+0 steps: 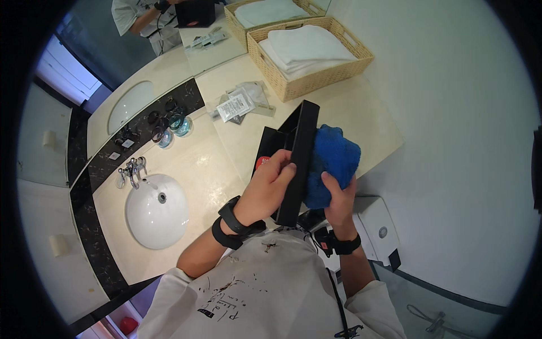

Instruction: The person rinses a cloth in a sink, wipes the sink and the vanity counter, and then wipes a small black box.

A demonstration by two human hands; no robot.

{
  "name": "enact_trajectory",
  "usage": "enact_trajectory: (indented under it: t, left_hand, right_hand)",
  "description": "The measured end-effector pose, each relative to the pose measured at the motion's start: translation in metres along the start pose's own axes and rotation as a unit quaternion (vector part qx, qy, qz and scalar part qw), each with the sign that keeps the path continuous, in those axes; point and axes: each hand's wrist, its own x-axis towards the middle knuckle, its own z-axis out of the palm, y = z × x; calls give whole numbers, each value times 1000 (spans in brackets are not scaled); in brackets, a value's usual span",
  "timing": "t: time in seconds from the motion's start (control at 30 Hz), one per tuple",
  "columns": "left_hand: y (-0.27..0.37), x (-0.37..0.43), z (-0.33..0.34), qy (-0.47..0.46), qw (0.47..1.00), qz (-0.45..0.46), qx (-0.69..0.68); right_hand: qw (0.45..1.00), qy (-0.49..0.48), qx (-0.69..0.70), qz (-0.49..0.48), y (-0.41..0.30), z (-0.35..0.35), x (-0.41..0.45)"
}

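A black open-topped box (301, 140) is tilted on its side above the counter, its hollow turned towards the mirror. My left hand (264, 188) grips it by the near wall, fingers reaching inside. A round red mark shows on another wall of the box. In my right hand (341, 197) is a bunched blue cloth (336, 154), which looks like a microfibre towel. It lies against the outer face of the box, thumb on top. The fingers beneath the cloth are hidden.
On the cream countertop (203, 154) are several flat plastic packets (235, 106) and two glasses (180, 126). A woven basket (313, 84) of white towels (311, 44) stands by the mirror. The washbasin (156, 220) with a chrome tap (134, 171) is at left, a toilet (377, 229) at right.
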Motion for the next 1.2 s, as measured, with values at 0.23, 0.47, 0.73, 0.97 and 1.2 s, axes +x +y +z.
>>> enact_trajectory:
  t: [0.23,0.47,0.73,0.97,1.2]
  left_hand:
    - [-2,-3,-11,28,986,-36,-163]
    - [-16,-12,-22,-32,984,-49,-170]
    - [-23,-13,-27,-31,999,32,8]
    - [-15,-11,-13,1,999,48,-13]
    - [-28,-7,-9,35,981,20,-189]
  right_hand:
    - [996,-41,-25,-77,-6,21,-3]
    - [753,-148,-496,-406,-51,61,-21]
    - [770,-53,-496,-399,-45,89,34]
    - [807,54,-458,-369,-44,81,91]
    - [829,23,-412,-377,-22,74,39]
